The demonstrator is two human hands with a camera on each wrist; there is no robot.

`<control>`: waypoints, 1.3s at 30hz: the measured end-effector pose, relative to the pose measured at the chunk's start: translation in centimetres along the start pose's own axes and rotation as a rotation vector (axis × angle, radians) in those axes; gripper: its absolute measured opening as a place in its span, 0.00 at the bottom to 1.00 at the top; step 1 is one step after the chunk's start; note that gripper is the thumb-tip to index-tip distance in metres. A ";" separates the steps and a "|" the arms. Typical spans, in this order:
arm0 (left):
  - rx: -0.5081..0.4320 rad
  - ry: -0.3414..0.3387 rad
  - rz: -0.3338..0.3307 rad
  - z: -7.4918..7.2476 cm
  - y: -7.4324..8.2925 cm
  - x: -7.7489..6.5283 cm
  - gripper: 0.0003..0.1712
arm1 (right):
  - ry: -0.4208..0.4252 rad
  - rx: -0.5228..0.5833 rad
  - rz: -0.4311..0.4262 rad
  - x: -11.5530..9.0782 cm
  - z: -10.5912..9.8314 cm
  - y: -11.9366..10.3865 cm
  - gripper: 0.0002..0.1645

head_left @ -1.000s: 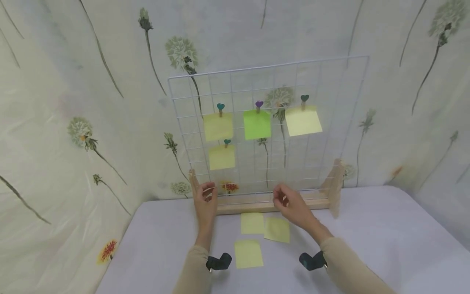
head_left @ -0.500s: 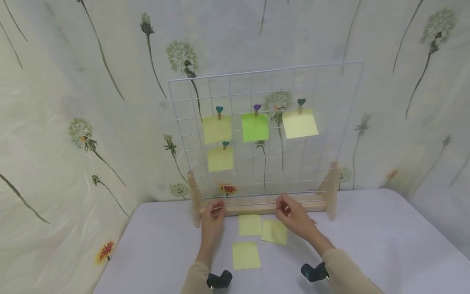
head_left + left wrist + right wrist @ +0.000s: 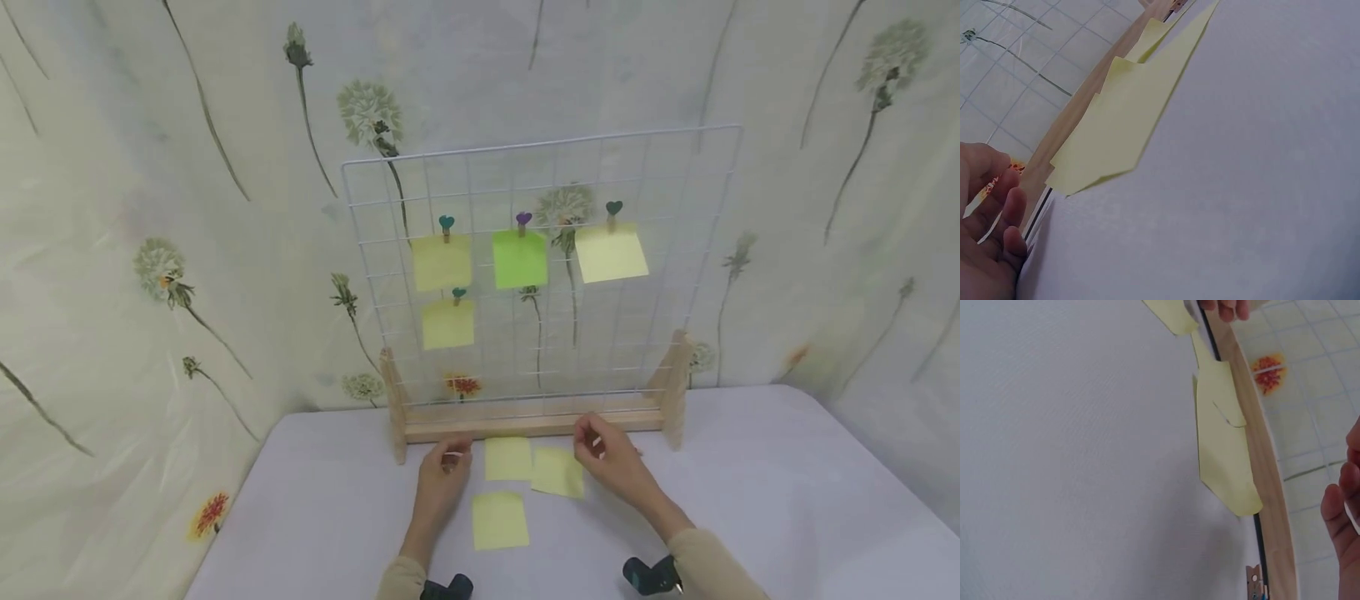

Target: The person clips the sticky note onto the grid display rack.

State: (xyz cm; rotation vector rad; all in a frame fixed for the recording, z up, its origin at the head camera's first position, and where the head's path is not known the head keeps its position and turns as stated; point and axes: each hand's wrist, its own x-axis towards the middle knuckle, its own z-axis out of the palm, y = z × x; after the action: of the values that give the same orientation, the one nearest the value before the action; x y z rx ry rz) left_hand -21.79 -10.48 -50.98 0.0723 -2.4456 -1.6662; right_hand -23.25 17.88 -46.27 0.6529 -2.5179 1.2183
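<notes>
Three yellow sticky notes lie on the table: one (image 3: pixel 507 459) by the rack's base, one (image 3: pixel 559 473) overlapping or touching it on the right, one (image 3: pixel 500 522) nearer me. My left hand (image 3: pixel 439 486) hovers left of them, fingers loosely curled around nothing. On the right, my right hand (image 3: pixel 617 467) is beside the right-hand note, fingers loosely bent, with nothing seen in them. Behind stands a white wire grid (image 3: pixel 542 147) in a wooden base (image 3: pixel 525 427). In the right wrist view, a small wooden clothespin (image 3: pixel 1252 582) lies by the base.
Heart-topped clips hold notes on the grid: an olive-yellow one (image 3: pixel 442 265), a green one (image 3: pixel 521 262), a pale yellow one (image 3: pixel 611 254) and a lower yellow one (image 3: pixel 448 325). A flowered curtain (image 3: pixel 255 100) hangs behind the white-covered table (image 3: pixel 315 500).
My left hand has come down from the grid's lower left towards the notes. The right hand has drawn slightly back and right. Clipped notes stay where they were on the grid.
</notes>
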 end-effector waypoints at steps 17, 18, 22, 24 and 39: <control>0.169 -0.044 0.103 -0.2 -0.7 -1.1 0.08 | 0.078 -0.039 0.101 -2.4 0.3 1.8 0.11; 0.164 -0.056 0.108 -0.2 -0.7 -1.1 0.08 | 0.081 -0.041 0.105 -2.6 0.3 2.0 0.11; 0.156 -0.096 0.159 -0.1 -0.8 -1.3 0.08 | 0.099 -0.034 0.131 -3.4 0.2 2.5 0.11; 0.152 -0.109 0.185 0.0 -0.8 -1.3 0.08 | 0.105 -0.034 0.144 -3.8 0.1 2.8 0.11; 0.238 -0.139 0.243 0.1 -0.6 -1.6 0.08 | 0.127 -0.006 0.244 -5.5 -1.2 4.4 0.09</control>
State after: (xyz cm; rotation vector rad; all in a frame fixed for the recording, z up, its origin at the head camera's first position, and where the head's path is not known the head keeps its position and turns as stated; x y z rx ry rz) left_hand -20.24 -10.42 -51.77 -0.3060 -2.6189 -1.3169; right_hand -20.73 22.77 -50.80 0.2613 -2.5481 1.2850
